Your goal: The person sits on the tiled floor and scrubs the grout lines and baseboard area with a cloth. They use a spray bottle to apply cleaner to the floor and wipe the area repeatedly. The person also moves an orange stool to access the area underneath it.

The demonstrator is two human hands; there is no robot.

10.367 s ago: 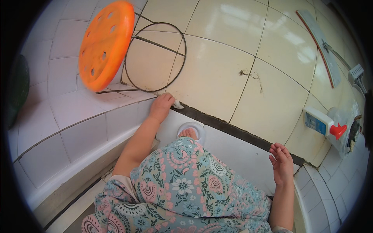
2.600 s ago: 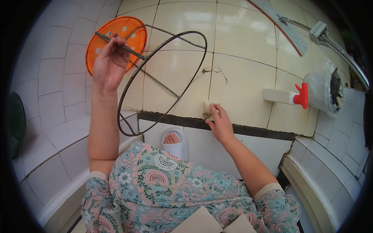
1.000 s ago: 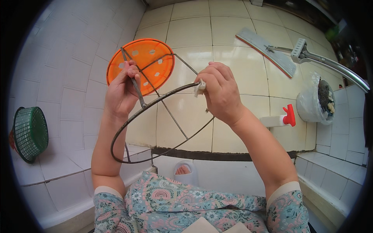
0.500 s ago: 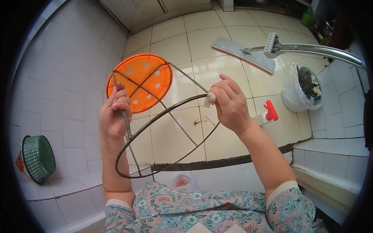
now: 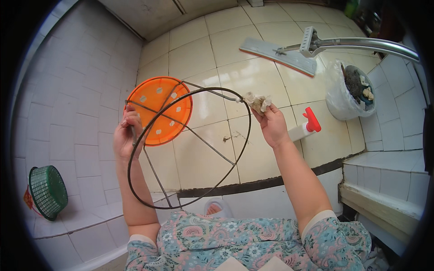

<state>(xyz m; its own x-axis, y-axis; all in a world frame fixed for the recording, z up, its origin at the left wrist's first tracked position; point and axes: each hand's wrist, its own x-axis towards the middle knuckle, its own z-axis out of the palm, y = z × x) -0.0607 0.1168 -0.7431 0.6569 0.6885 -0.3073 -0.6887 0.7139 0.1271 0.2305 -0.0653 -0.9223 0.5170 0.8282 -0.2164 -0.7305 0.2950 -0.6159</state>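
A stool with a round orange plastic seat (image 5: pixel 169 128) and dark metal legs is held up in front of me, its leg ring (image 5: pixel 247 131) toward me and its seat away. My left hand (image 5: pixel 125 141) is closed around one of the metal legs on the left side. In my right hand (image 5: pixel 275 128) is a crumpled, brown-stained tissue (image 5: pixel 259 104), pinched between the fingers. The tissue sits right by the ring's upper right, where a leg joins it; whether they touch I cannot tell.
A spray bottle (image 5: pixel 299 132) with a red trigger stands on the tiled floor at right. Beyond it are a lined trash bin (image 5: pixel 337 101) and a flat mop (image 5: pixel 278 56). A green basket (image 5: pixel 47 192) rests on a tiled ledge at left. Brown debris (image 5: pixel 227 138) marks the floor.
My right hand has come off the ring and turned palm up, showing the stained tissue. The stool has tilted, so its ring now faces me more fully and the seat sits lower.
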